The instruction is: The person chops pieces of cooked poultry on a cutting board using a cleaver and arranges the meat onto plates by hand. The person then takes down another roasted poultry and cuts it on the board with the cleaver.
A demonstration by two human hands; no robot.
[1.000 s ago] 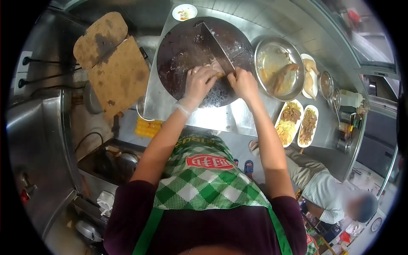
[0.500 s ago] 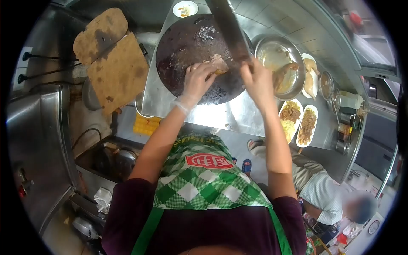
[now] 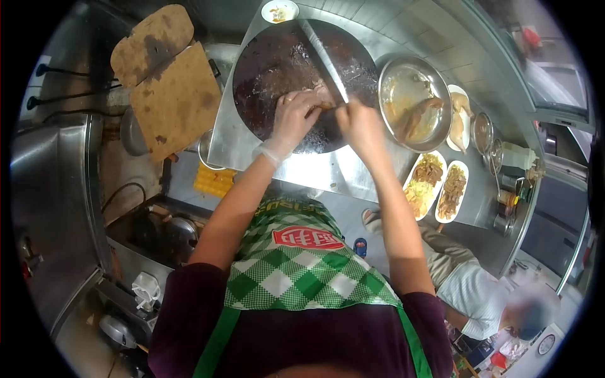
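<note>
A round dark chopping block (image 3: pixel 265 72) lies on the steel counter. On it, my left hand (image 3: pixel 295 118), in a clear plastic glove, presses its bent fingers on a piece of cooked meat (image 3: pixel 324 94), perhaps poultry; the fingers partly hide it. My right hand (image 3: pixel 361 128) is wrapped round the handle of a cleaver (image 3: pixel 323 58). Its blade is edge-down at the right side of the meat, pointing up and left across the block. Whether the edge has gone through the meat I cannot tell.
Right of the block stands a steel bowl (image 3: pixel 384 110) with meat and liquid. Nearby are a plate of poultry (image 3: pixel 458 123) and two oval dishes of sliced meat (image 3: pixel 421 189) (image 3: pixel 452 192). Wooden boards (image 3: pixel 176 94) lean at left; a small plate (image 3: pixel 280 11) sits behind. Another person (image 3: pixel 472 290) is at lower right.
The cleaver has come down from above the block onto the meat. My right hand has moved left, closer to my left hand, which stays on the meat.
</note>
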